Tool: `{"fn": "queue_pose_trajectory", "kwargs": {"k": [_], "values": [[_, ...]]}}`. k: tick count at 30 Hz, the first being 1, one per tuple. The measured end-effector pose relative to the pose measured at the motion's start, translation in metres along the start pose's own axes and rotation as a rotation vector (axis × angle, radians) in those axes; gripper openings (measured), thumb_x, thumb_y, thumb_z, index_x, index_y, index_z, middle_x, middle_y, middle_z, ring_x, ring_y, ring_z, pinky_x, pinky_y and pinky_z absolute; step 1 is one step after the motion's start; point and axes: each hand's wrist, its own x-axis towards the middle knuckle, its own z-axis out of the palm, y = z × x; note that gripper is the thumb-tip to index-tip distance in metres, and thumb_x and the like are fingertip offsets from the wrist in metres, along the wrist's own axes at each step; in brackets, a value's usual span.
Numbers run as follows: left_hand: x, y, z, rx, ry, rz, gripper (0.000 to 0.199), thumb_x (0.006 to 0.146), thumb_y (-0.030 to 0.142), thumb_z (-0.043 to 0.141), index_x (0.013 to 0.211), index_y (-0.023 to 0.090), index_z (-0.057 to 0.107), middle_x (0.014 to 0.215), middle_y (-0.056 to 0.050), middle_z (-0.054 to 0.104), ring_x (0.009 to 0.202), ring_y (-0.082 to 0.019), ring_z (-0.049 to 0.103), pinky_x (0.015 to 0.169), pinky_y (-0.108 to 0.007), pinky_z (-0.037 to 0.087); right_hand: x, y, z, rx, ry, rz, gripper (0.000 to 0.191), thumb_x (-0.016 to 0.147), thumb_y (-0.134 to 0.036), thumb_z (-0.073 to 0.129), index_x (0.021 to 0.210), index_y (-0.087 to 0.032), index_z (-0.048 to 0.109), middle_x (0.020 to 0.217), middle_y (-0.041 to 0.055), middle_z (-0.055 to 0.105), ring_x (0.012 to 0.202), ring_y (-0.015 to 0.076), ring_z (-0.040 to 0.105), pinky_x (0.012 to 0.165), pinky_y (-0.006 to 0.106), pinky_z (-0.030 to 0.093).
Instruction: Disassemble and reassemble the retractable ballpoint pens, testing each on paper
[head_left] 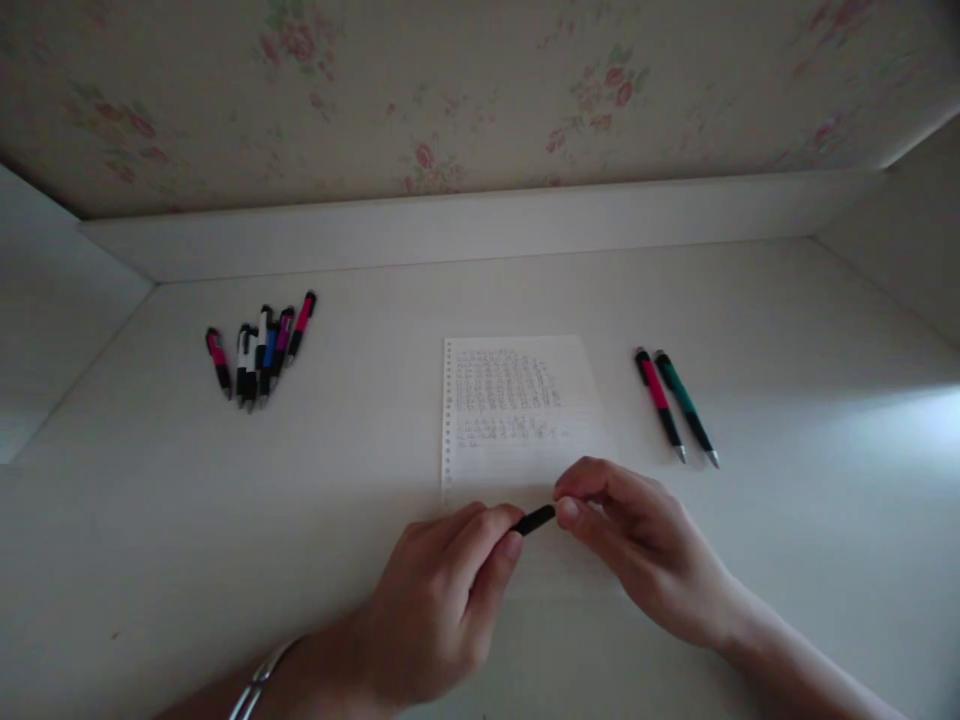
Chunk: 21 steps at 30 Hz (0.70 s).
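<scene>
Black pen part (535, 520) is held up between both hands, over the lower half of the ruled loose-leaf sheet (517, 465). It's a short dark cylinder w/ a smooth, fairly matte look; both ends are hidden by fingers, so can't tell which end is the writing tip. Long axis runs L to R, slightly tilted, R end a bit farther from the person than L end.

L hand (450, 580): thumb & index finger pinch the L end, other fingers curled behind. R hand (637, 540): thumb & index fingertip pinched at the R end, other fingers bent in close (anything tiny between those tips is too small to make out). Silvery bracelet (259, 685), shiny & thin, on L wrist.

Sheet is thin white paper, round punched holes down L edge, handwritten rows on upper part; near edge partly under the hands. Just R of it, a pink-and-black pen (660, 403) and a green-and-black pen (686, 405) lie approx parallel, metal tips toward the person. Far L, a pen cluster (262, 358) in pink, white, blue & purple w/ black grips, some touching.

White desk (360, 420) is smooth, w/ a raised back panel (480, 228) & side walls; open surface btwn cluster and sheet, also R of the green pen, floral wallpaper (450, 100) beyond
</scene>
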Motion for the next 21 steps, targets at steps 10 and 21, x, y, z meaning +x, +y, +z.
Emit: {"fn": "queue_pose_trajectory", "kwargs": {"k": [10,21], "values": [[-0.0052,0.0005,0.0006,0.146,0.016,0.061,0.019,0.107,0.018,0.04,0.117,0.019,0.057,0.09,-0.003,0.075,0.077,-0.02,0.074,0.069,-0.033,0.06,0.0007,0.0019,0.0011,-0.206,0.011,-0.259,0.018,0.103,-0.019,0.052,0.087,-0.02,0.061,0.073,0.0008,0.063,0.064,0.0126,0.058,0.058,0.024,0.045],[-0.002,0.0038,0.0002,0.133,0.058,0.054,0.019,0.106,0.018,0.04,0.115,0.02,0.057,0.09,-0.004,0.075,0.076,-0.019,0.075,0.071,-0.03,0.062,-0.003,-0.0019,-0.0037,-0.066,0.01,-0.173,0.019,0.104,-0.028,0.051,0.115,-0.025,0.067,0.102,0.0069,0.073,0.091,0.0201,0.07,0.078,0.029,0.055]]}}
